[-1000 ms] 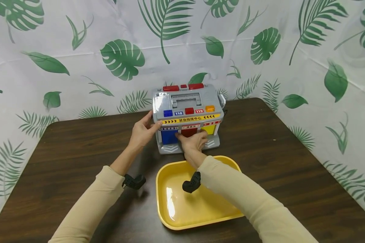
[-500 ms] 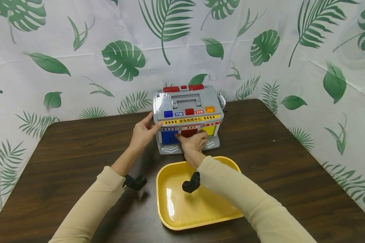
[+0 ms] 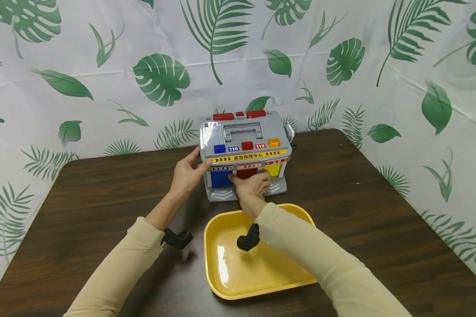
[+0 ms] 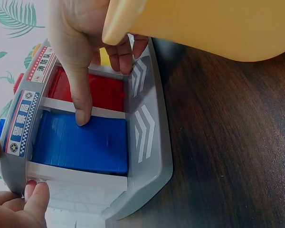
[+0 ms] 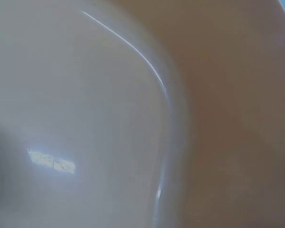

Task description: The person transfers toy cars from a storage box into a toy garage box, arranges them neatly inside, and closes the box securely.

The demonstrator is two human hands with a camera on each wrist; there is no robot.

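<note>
A grey toy emergency station (image 3: 246, 134) has blue, red and yellow garage doors in front. My left hand (image 3: 185, 175) grips its left end, thumb near the yellow banner; the left wrist view shows curled fingers (image 4: 35, 202) at the white side wall. My right hand (image 3: 254, 187) reaches across the front. Its straight thumb (image 4: 82, 102) presses at the edge of the blue door (image 4: 80, 142), overlapping the white post beside the red door (image 4: 102, 90). The other fingers bend toward the yellow door (image 3: 272, 170). In the right wrist view no hand shows.
A yellow tray (image 3: 213, 281) sits on the dark wooden table (image 3: 103, 198) in front of the station, under my right forearm. Its glossy inside (image 5: 95, 95) fills the right wrist view. A leaf-print cloth (image 3: 115, 88) stands behind and at the right.
</note>
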